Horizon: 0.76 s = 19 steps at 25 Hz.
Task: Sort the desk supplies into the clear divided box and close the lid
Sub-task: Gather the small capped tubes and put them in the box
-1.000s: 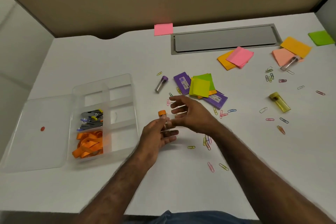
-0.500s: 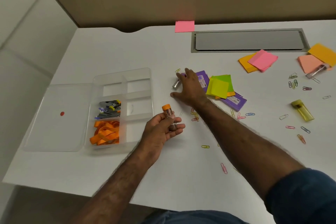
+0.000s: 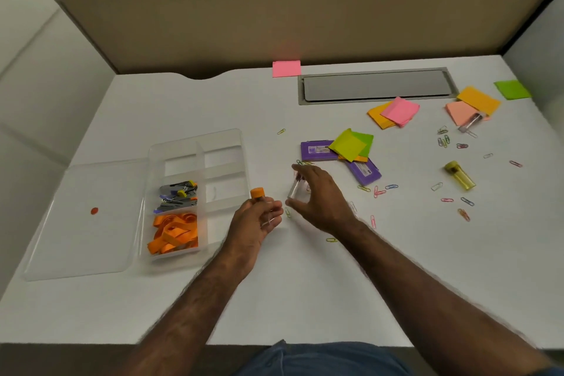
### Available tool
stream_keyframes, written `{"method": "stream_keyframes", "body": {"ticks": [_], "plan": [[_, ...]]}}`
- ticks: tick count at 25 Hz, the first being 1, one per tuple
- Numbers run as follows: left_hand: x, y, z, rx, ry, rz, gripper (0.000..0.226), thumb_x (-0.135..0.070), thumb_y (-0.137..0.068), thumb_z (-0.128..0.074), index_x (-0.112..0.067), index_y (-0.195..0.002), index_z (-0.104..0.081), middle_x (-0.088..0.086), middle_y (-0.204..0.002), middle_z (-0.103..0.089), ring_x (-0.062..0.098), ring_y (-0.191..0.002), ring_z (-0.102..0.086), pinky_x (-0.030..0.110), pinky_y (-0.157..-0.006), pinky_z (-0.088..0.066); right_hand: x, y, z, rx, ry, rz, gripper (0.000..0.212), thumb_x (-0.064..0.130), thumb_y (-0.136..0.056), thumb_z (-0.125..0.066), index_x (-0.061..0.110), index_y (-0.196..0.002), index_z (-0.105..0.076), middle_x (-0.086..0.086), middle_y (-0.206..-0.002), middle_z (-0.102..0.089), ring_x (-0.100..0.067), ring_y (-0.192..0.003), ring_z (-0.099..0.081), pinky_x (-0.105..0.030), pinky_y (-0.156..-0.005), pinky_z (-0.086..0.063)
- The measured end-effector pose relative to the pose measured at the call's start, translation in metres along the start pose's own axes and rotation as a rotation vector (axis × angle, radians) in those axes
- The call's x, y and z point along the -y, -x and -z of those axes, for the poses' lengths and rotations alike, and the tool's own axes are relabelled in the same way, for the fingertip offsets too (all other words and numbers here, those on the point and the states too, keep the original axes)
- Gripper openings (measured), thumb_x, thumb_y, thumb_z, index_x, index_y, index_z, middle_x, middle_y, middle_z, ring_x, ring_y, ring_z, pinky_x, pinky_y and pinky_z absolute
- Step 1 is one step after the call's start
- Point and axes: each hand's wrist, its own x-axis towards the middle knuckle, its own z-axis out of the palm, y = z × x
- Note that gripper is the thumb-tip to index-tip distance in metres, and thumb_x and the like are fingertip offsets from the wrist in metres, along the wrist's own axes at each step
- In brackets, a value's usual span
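Observation:
The clear divided box (image 3: 224, 143) stands open at the left, its lid (image 3: 79, 223) lying flat beside it. One compartment holds orange rubber bands (image 3: 174, 235), another grey binder clips (image 3: 178, 194). My left hand (image 3: 256, 223) grips an orange-capped clear tube (image 3: 258, 194) just right of the box. My right hand (image 3: 320, 197) holds a second clear tube (image 3: 295, 188) between thumb and fingers, close beside the left hand. A yellow tube (image 3: 459, 175) and another clear tube (image 3: 471, 122) lie at the right. Coloured paper clips (image 3: 378, 191) are scattered over the desk.
Two purple packs (image 3: 364, 172) lie mid-desk under yellow-green sticky notes (image 3: 349, 145). More sticky notes lie at the back: pink (image 3: 399, 111), orange (image 3: 477, 99), green (image 3: 512, 89), another pink (image 3: 286, 68). A grey cable hatch (image 3: 375, 85) is set into the desk below a tan partition.
My right hand reached out to the purple-capped tube near the purple pack, picked it up and drew it back toward my left hand, which keeps hold of the orange-capped tube.

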Motion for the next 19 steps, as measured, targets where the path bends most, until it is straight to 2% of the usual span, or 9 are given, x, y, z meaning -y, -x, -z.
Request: {"method": "stream_keyframes", "body": {"ticks": [4, 9, 12, 15, 19], "plan": [[0.008, 0.01, -0.016, 0.045, -0.179, -0.012, 0.013, -0.015, -0.096, -0.069, -0.006, -0.104, -0.065, 0.018, -0.113, -0.073, 0.029, -0.108, -0.073, 0.044, -0.101, -0.057, 0.009, 0.056, 0.026, -0.005, -0.053, 0.017, 0.088, 0.057, -0.078, -0.081, 0.041, -0.151, -0.036, 0.012, -0.149, -0.051, -0.008, -0.131, -0.049, -0.027, -0.107, -0.04], [0.025, 0.031, -0.041, 0.163, -0.271, -0.01, 0.03, -0.023, -0.101, -0.062, -0.016, -0.131, -0.06, 0.011, -0.122, -0.073, 0.031, -0.11, -0.072, 0.05, -0.102, -0.056, 0.011, 0.106, 0.046, -0.005, -0.075, 0.017, 0.091, 0.056, -0.078, -0.082, 0.044, -0.152, -0.031, 0.018, -0.151, -0.047, -0.003, -0.132, -0.048, -0.027, -0.108, -0.044], [0.034, 0.046, -0.055, 0.303, -0.329, -0.005, 0.038, -0.028, -0.1, -0.063, -0.019, -0.136, -0.058, 0.008, -0.12, -0.075, 0.027, -0.101, -0.077, 0.051, -0.099, -0.058, 0.006, 0.132, 0.056, -0.023, -0.071, 0.007, 0.092, 0.052, -0.079, -0.082, 0.046, -0.153, -0.029, 0.019, -0.15, -0.047, 0.0, -0.132, -0.046, -0.019, -0.107, -0.039], [0.047, 0.055, -0.064, 0.443, -0.37, -0.001, 0.038, -0.028, -0.099, -0.067, -0.019, -0.135, -0.061, 0.005, -0.116, -0.077, 0.024, -0.099, -0.078, 0.046, -0.096, -0.06, -0.001, 0.155, 0.065, -0.037, -0.067, -0.015, 0.093, 0.044, -0.081, -0.082, 0.048, -0.155, -0.026, 0.02, -0.153, -0.044, -0.002, -0.137, -0.043, -0.017, -0.108, -0.032], [0.065, 0.059, -0.076, 0.527, -0.352, 0.051, 0.045, -0.025, -0.094, -0.073, -0.016, -0.136, -0.06, 0.005, -0.113, -0.079, 0.027, -0.099, -0.078, 0.038, -0.088, -0.063, -0.01, 0.178, 0.077, -0.038, -0.094, -0.045, 0.093, 0.038, -0.083, -0.082, 0.051, -0.154, -0.023, 0.018, -0.158, -0.04, -0.006, -0.141, -0.043, -0.022, -0.111, -0.034]]}}
